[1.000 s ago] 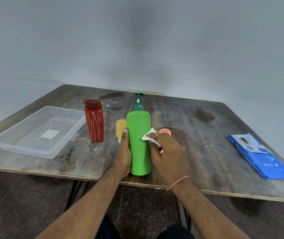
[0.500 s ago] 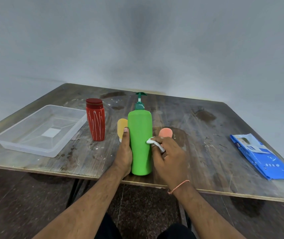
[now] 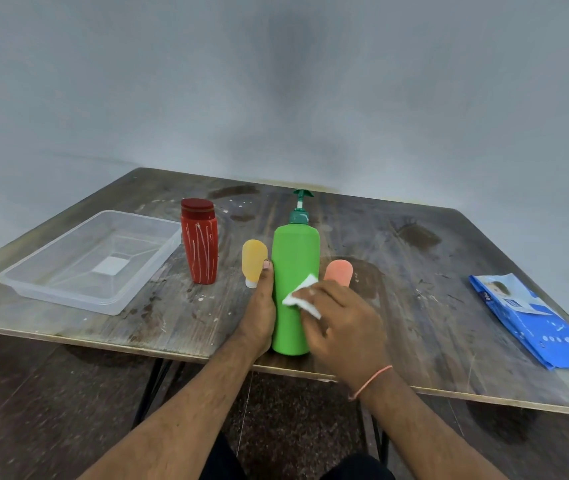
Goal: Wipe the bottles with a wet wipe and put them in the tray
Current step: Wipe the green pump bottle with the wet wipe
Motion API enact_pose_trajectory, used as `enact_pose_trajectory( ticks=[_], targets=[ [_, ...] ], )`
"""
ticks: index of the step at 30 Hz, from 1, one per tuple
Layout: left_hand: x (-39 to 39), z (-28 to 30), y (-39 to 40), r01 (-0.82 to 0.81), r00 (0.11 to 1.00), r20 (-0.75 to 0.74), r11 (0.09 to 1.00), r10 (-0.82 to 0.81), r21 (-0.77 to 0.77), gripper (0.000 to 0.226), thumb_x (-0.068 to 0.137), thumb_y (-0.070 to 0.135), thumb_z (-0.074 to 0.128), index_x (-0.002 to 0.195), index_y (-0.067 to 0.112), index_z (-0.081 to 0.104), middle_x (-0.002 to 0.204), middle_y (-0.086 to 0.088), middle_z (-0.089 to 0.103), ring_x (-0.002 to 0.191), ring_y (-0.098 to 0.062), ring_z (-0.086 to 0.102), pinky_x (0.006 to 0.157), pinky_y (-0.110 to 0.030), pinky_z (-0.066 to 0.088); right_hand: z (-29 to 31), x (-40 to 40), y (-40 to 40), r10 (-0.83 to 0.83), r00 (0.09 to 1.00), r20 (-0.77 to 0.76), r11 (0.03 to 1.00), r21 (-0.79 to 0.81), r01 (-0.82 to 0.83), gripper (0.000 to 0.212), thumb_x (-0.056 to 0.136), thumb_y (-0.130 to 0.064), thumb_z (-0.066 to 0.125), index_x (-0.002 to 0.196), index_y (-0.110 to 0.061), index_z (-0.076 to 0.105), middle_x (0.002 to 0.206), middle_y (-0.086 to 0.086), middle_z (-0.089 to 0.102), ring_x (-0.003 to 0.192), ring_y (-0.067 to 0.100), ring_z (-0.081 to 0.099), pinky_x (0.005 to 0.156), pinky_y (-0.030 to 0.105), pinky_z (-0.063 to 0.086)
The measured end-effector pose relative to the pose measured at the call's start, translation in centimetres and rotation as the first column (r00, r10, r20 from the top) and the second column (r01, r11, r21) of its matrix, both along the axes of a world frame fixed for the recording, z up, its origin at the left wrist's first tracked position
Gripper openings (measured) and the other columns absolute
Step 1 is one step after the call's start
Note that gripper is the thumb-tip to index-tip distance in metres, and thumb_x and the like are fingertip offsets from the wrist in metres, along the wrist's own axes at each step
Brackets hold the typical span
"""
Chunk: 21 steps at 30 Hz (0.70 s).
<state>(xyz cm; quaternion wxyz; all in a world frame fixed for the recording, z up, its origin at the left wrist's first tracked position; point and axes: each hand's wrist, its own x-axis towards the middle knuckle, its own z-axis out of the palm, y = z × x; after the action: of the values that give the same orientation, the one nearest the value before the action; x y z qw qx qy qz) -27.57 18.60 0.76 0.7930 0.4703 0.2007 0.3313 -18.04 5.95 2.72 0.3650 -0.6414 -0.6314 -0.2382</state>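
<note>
Scuffed wooden desk point(image 3: 414, 271) before a grey wall – left hand point(image 3: 259, 313) grips the green bottle point(image 3: 293, 265) at its near edge, right hand point(image 3: 342, 327) pinches a wipe point(image 3: 302, 296) against it

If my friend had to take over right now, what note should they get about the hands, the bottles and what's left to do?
Left hand: grips the green bottle, holding it upright near the table's front edge.
Right hand: presses the wipe against the green bottle's side.
Red bottle, yellow bottle and orange bottle stand on the table.
Tray, to the left, has no bottle in it.
Wipe pack lies to the right.
Done: no bottle is in the tray.
Left: finish wiping the green one, put it in the tray, then wipe and tray the other three.
</note>
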Motion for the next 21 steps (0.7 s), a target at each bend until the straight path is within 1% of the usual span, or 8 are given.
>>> enact_pose_trajectory(
  ticks=[3,5,7,9,12,14,17,21],
  targets=[
    [0.2,-0.2,-0.2,-0.007,1.0,0.014,1.0,0.007,0.014,0.068,0.111,0.055,0.018,0.131,0.014,0.069,0.125,-0.018,0.075,0.115,-0.029,0.073,0.094,-0.04,0.061,1.8,0.4,1.3,-0.047,0.997,-0.069,0.995,0.084,0.053,0.025,0.098,-0.016,0.068,0.117,-0.028,0.079,0.115,-0.01,0.073,0.1,0.017,0.07,0.082,0.035,0.059],
    [0.3,-0.3,-0.2,-0.012,1.0,0.029,1.0,0.011,0.013,0.066,0.109,0.057,0.022,0.127,0.019,0.073,0.126,-0.02,0.074,0.115,-0.032,0.072,0.096,-0.045,0.06,2.7,0.5,2.2,-0.048,0.996,-0.071,0.995,0.08,0.054,0.024,0.1,-0.019,0.067,0.119,-0.028,0.079,0.115,-0.008,0.073,0.101,0.02,0.071,0.084,0.039,0.059],
    [0.4,-0.3,-0.1,-0.021,0.999,0.034,1.0,0.021,0.008,0.065,0.111,0.054,0.02,0.127,0.02,0.072,0.122,-0.017,0.076,0.111,-0.029,0.074,0.093,-0.042,0.062,3.1,0.6,2.6,-0.047,0.997,-0.056,0.997,0.053,0.05,0.024,0.1,-0.022,0.067,0.12,-0.029,0.079,0.114,-0.009,0.072,0.098,0.021,0.071,0.08,0.039,0.06],
    [0.4,-0.2,-0.1,-0.012,0.999,0.041,1.0,0.012,0.004,0.066,0.112,0.052,0.016,0.13,0.016,0.068,0.121,-0.015,0.077,0.11,-0.027,0.075,0.09,-0.037,0.062,2.8,0.6,2.1,-0.024,1.0,0.0,1.0,0.011,0.024,0.023,0.098,-0.023,0.069,0.118,-0.029,0.079,0.112,-0.011,0.071,0.094,0.018,0.07,0.074,0.036,0.059],
    [0.2,0.0,-0.2,-0.01,0.999,0.044,1.0,0.01,0.006,0.068,0.112,0.052,0.016,0.122,0.012,0.07,0.112,-0.013,0.08,0.102,-0.024,0.077,0.084,-0.034,0.063,1.5,0.7,0.3,0.079,0.988,0.132,0.992,-0.103,-0.065,0.021,0.095,-0.026,0.071,0.114,-0.03,0.079,0.109,-0.013,0.069,0.091,0.013,0.068,0.071,0.032,0.057],
    [0.1,0.1,-0.2,-0.009,0.999,0.034,1.0,0.009,0.02,0.069,0.111,0.053,0.017,0.12,0.013,0.072,0.113,-0.013,0.08,0.103,-0.024,0.077,0.087,-0.036,0.063,1.2,1.0,-0.6,0.086,0.986,0.145,0.99,-0.121,-0.069,0.019,0.094,-0.026,0.07,0.111,-0.028,0.078,0.109,-0.013,0.071,0.091,0.013,0.068,0.07,0.032,0.058],
    [0.2,-0.1,-0.3,-0.014,0.999,0.047,0.999,0.012,0.038,0.071,0.107,0.059,0.02,0.12,0.023,0.079,0.124,-0.016,0.076,0.113,-0.031,0.073,0.099,-0.046,0.059,1.7,1.6,-0.3,-0.005,0.999,0.053,1.0,-0.023,0.007,0.018,0.096,-0.02,0.07,0.11,-0.026,0.079,0.111,-0.01,0.073,0.091,0.015,0.07,0.075,0.03,0.057],
    [0.5,-0.3,-0.4,-0.025,0.999,0.045,0.998,0.023,0.05,0.076,0.111,0.054,0.013,0.099,0.034,0.085,0.101,-0.012,0.08,0.088,-0.028,0.075,0.081,-0.044,0.062,3.8,1.9,1.6,-0.055,0.993,-0.109,0.994,0.092,0.065,0.021,0.098,-0.015,0.07,0.116,-0.023,0.077,0.114,-0.006,0.074,0.097,0.014,0.071,0.082,0.029,0.058]
  ],
)
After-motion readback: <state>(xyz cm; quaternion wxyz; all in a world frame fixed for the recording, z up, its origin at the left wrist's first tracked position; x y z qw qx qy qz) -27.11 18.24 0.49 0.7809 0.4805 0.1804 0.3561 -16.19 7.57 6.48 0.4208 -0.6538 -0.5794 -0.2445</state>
